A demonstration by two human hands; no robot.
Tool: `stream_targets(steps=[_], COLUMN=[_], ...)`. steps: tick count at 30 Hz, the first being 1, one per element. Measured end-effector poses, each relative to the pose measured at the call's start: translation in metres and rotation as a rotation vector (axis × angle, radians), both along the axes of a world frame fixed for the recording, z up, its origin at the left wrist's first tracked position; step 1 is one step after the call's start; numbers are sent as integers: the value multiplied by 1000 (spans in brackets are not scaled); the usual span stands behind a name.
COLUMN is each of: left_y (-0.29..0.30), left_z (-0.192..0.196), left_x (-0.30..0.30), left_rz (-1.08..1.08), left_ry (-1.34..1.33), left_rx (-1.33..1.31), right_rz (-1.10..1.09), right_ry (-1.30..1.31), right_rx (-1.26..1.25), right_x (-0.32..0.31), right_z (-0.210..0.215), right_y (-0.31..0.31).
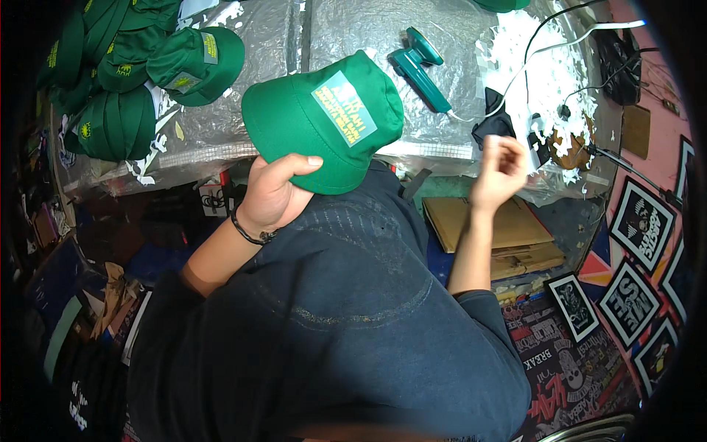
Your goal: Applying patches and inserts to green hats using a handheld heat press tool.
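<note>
Green bucket hat (313, 136) held over the worktop's (272, 44) near edge; left hand (274, 193) has its grip clamped on the brim (335, 180). Right hand (499, 168) half-curled, nothing visible in it. Yellow lettering (352, 129) looks done; grey film-like patch (345, 110) still on, likely part-finished.

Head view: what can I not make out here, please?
In the head view:
Bare left hand: most fingers, behind the green cloth bucket hat.
That hat's far side: turned away.
Bare right hand: fingers blurred.
Rounded green thing: cut off by the upper edge.
Piled green cloth hats: overlapping ones hide others.
</note>
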State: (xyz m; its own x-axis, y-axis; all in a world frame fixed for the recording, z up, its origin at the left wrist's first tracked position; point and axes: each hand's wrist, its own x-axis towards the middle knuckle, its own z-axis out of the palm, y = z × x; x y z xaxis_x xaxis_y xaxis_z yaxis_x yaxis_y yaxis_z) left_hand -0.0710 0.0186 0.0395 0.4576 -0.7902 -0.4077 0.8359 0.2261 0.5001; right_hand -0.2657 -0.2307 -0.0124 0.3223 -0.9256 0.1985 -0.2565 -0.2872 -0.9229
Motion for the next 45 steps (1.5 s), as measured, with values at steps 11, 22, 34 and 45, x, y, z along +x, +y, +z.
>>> stream_targets(steps=[11,22,34,45], left_y=[23,28,29,16], left_z=[11,18,11,1], left_x=[11,21,31,41], left_rz=[74,152,-96,-95], left_ry=[83,57,-138,267], left_rx=[-133,-74,-74,-91], right_rz=[776,809,600,560], right_ry=[-69,-55,-120,-131], right_rx=[-571,-654,64,320], right_x=[92,115,142,141], right_z=[20,31,66,46], right_y=[116,123,65,59])
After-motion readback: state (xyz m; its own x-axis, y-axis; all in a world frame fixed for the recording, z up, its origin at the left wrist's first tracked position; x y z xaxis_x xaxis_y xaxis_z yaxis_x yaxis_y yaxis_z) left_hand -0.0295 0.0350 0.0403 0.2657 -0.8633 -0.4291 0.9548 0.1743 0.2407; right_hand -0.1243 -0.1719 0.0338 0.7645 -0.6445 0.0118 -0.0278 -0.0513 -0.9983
